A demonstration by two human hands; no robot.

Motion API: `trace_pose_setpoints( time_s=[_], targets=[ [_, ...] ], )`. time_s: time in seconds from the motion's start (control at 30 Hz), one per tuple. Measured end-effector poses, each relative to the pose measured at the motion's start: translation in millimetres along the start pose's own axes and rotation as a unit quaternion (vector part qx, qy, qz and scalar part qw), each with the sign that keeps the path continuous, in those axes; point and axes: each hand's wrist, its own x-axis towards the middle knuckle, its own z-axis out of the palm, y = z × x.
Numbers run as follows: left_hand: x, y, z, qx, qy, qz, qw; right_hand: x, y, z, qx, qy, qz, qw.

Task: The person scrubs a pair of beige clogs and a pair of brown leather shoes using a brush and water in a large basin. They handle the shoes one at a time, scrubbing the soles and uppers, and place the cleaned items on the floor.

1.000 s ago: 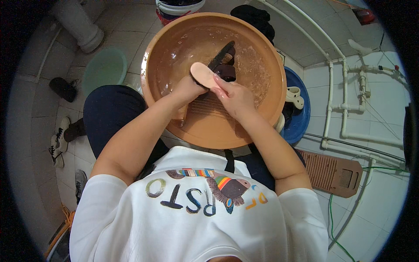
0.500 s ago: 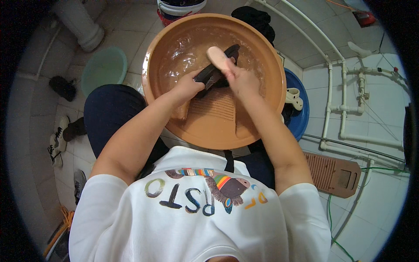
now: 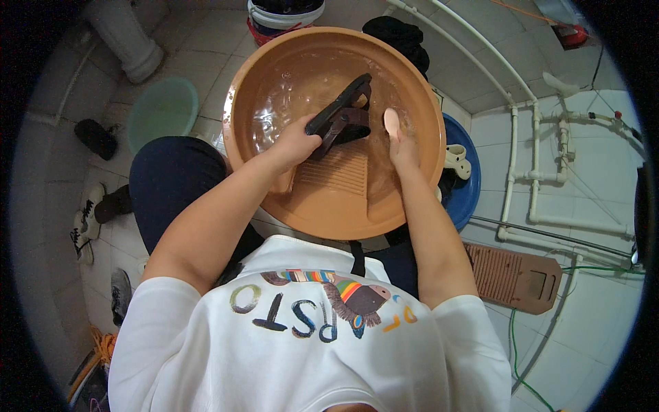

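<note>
A dark sandal (image 3: 338, 103) slants across the inside of an orange basin (image 3: 322, 224) of water, its near end clamped in the left hand (image 3: 296, 142). To its right, the right hand (image 3: 405, 152) is closed around a pale, oval-headed brush (image 3: 390, 121). Beyond the basin's right rim, a blue tub (image 3: 468, 195) holds cream clogs (image 3: 458, 162).

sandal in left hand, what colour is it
The sandal is blackish and dark brown; head view shows it best.
</note>
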Motion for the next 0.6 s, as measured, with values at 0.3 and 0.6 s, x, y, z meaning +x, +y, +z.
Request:
trace_pose_setpoints(
  time_s=[0.3,0.6],
  targets=[
    [-5.3,7.1,0.6,0.035,0.012,-0.001,0.999,-58.4,-99.8,-100.7,0.391,-0.049,-0.022,0.919],
    [2.6,-1.3,2.5,0.063,0.031,0.068,0.995,-19.6,-107.8,-89.4,0.072,-0.003,-0.167,0.983]
  ],
)
